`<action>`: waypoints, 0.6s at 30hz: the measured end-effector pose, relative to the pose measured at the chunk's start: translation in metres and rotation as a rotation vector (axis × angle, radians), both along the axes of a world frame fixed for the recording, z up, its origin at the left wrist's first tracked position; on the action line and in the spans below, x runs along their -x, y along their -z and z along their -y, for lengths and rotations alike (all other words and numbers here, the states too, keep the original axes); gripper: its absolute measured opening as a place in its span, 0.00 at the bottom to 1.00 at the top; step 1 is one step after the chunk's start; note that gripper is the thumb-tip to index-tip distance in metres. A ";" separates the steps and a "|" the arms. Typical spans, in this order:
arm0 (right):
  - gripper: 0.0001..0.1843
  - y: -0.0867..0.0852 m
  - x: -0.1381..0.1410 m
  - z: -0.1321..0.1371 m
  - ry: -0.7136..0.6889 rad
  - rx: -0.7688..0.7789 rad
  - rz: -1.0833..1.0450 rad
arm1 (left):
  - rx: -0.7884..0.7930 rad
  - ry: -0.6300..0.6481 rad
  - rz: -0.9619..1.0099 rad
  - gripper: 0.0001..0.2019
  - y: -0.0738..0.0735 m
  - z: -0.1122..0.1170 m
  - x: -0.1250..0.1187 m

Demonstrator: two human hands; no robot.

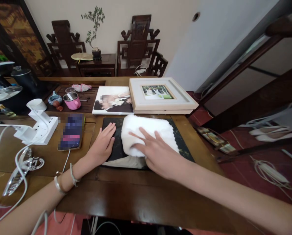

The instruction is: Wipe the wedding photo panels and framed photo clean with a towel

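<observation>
A dark photo panel (182, 147) lies flat on the wooden table (126, 192) in front of me. A white fluffy cloth (146, 129) rests on top of it. My right hand (155, 151) lies flat on the cloth's near edge, fingers spread. My left hand (103, 145) presses flat on the panel's left edge, fingers stretched out, holding nothing. Bracelets circle my left wrist.
Behind the panel lie a frameless photo print (111, 101) and a pale framed photo (160, 94). A phone (72, 132), a white power strip (38, 129) with cables, a pink mug (72, 101) and a tea tray sit at left. Carved chairs stand at the back; red floor at right.
</observation>
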State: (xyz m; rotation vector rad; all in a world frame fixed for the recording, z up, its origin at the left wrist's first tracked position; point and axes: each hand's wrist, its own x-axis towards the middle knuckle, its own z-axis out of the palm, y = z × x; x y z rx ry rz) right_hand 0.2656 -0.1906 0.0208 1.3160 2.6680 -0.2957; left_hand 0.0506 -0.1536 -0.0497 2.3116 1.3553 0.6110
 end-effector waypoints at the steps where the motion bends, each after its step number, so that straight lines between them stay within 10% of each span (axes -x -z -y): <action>1: 0.36 0.000 0.004 -0.006 0.003 -0.024 0.003 | 0.002 -0.010 0.033 0.24 -0.001 0.000 0.000; 9: 0.25 0.013 0.022 0.018 -0.315 0.050 -0.157 | 0.054 -0.163 0.462 0.26 -0.011 -0.001 0.005; 13: 0.15 0.015 0.012 0.045 -0.472 0.043 -0.244 | -0.037 -0.097 0.428 0.26 -0.014 0.003 0.003; 18: 0.24 0.006 -0.016 0.051 -0.334 0.120 -0.222 | -0.048 -0.033 0.190 0.24 -0.008 0.004 0.000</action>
